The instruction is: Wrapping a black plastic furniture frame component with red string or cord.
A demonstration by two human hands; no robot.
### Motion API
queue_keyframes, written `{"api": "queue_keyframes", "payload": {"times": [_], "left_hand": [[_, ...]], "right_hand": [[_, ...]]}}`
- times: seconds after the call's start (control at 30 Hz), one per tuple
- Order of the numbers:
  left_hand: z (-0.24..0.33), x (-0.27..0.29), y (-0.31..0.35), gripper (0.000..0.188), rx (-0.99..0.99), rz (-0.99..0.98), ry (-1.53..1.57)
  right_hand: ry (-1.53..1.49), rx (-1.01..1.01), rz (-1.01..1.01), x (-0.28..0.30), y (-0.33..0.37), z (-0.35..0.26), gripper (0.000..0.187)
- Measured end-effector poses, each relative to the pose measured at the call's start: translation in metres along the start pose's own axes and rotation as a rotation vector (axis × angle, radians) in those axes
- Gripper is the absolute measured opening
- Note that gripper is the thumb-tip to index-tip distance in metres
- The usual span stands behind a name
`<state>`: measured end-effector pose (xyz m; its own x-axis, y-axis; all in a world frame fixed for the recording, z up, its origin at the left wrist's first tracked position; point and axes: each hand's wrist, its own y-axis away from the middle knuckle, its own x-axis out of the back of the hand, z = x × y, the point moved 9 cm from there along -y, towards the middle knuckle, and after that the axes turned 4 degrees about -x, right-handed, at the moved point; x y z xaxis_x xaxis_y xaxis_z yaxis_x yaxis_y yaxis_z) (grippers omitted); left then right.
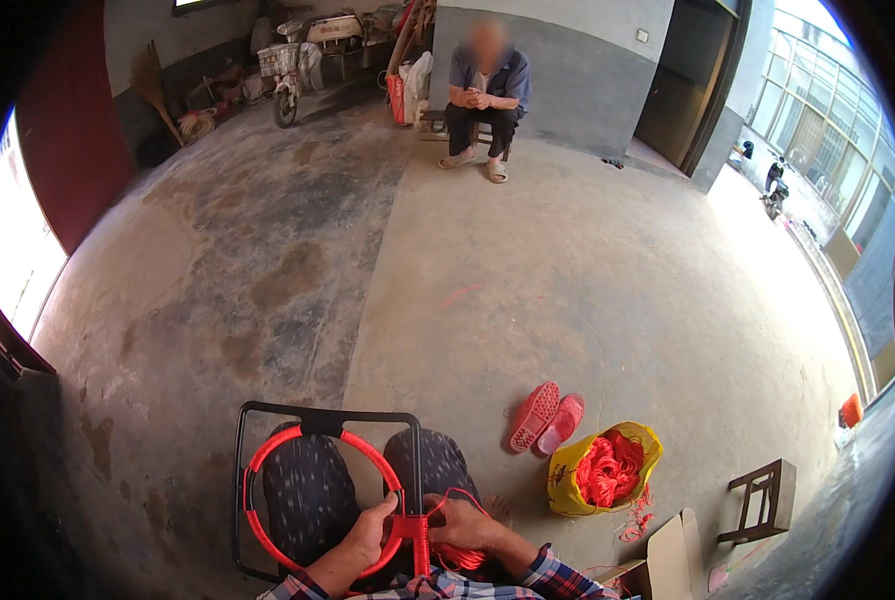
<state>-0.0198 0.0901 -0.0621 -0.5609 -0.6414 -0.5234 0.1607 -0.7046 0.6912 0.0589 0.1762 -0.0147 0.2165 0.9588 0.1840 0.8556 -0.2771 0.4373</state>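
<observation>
A black frame with rounded corners (329,410) rests across my lap, with a ring inside it (267,452) wrapped mostly in red cord. Black gaps show on the ring at its top and left. My left hand (369,532) grips the ring at its lower right, thumb pointing up along it. At the frame's right bar, bound with red cord (414,535), my right hand (459,522) has its fingers bent around a strand of red cord. A loop of that strand arches above the hand. Below it lies a bundle of red cord (457,556), partly hidden.
A yellow bag (565,487) full of red cord stands right of my knees, beside red slippers (547,418). Farther right are an open cardboard box (673,560) and a small wooden stool (762,503). A seated person (487,85) and an electric bike (285,80) are at the far side.
</observation>
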Motion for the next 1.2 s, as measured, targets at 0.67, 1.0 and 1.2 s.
{"api": "queue_keyframes", "payload": {"times": [0.67,1.0,1.2], "left_hand": [[-0.001,0.001,0.000,0.038,-0.005,0.022,-0.038],[-0.002,0.004,-0.002,0.037,-0.020,0.016,-0.060],[-0.001,0.005,-0.003,0.036,-0.040,0.016,-0.049]], "right_hand": [[-0.001,0.023,0.008,0.002,0.003,-0.003,0.061],[0.007,0.012,-0.017,0.001,0.003,-0.001,0.066],[0.031,0.021,-0.015,0.003,0.004,-0.006,0.066]]}}
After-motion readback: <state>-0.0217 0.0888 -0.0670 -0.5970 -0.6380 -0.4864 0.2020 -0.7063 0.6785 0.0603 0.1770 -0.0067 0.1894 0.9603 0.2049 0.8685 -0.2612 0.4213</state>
